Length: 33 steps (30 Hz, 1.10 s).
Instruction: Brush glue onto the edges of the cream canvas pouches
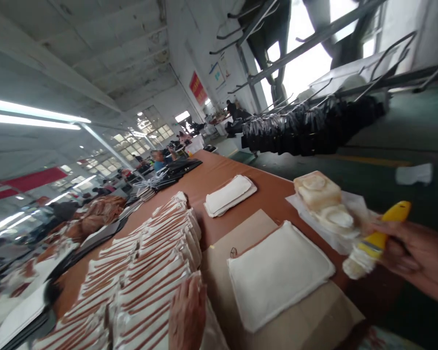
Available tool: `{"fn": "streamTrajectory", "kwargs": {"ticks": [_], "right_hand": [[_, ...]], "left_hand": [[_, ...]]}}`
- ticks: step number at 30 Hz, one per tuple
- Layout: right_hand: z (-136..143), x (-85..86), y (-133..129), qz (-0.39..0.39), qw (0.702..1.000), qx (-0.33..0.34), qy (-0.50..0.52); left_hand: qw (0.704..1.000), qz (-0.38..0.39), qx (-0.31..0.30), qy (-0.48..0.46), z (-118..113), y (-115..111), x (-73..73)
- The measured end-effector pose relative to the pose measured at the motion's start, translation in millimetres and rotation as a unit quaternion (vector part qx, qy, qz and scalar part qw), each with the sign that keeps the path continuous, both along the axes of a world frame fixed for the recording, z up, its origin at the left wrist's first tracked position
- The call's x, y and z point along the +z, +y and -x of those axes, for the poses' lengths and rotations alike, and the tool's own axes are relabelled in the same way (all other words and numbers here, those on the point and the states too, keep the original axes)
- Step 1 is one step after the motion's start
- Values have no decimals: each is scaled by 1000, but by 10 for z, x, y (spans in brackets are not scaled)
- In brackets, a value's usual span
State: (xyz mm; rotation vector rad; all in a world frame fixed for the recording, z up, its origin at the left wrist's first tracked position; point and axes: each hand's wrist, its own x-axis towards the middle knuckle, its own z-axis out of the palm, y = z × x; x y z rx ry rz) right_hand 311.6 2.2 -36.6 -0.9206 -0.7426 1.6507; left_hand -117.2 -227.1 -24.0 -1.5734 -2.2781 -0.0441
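Observation:
My right hand grips a paintbrush by its yellow handle, its bristles coated in white paste and pointing down to the left. Close by stands a crusted, cream-coloured glue container on a white sheet. My left hand lies flat, fingers stretched out, on the near end of overlapping rows of white and brown panels. Between my hands a white padded panel rests on a cardboard sheet.
A small stack of white panels sits farther back on the brown tabletop. Dark pieces hang from a metal rack on the right. Brown and black material is piled along the left. Other people are farther off.

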Motion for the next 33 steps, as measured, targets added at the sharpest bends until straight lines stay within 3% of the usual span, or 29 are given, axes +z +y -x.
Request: {"fn": "streamTrajectory", "kwargs": {"ticks": [3,7,10,14,19,25,30,33], "right_hand": [[41,155,-15,48,998,-1,48],[-11,156,-4,54,996,-8,64],[-116,93,10,61,997,-12,56],[-206,24,53,58,997,-34,47],[-136,-47,120,20,997,-39,59],[-52,-53,199,-12,996,-58,73],[8,19,127,-17,995,-53,87],[-18,126,45,-14,996,-43,81]], "left_hand": [[987,37,-55,-145,-468,852,-136],[972,69,-95,-206,-1040,1836,-395],[968,92,-84,-219,-1287,2314,-592],[965,114,-48,-233,-1398,2647,-714],[946,127,-77,-288,-1371,2668,-616],[930,3,-181,-320,-1452,2196,-373],[930,-109,-189,-295,-1463,1859,-382],[935,-198,-179,-234,-1425,1657,-395]]}}
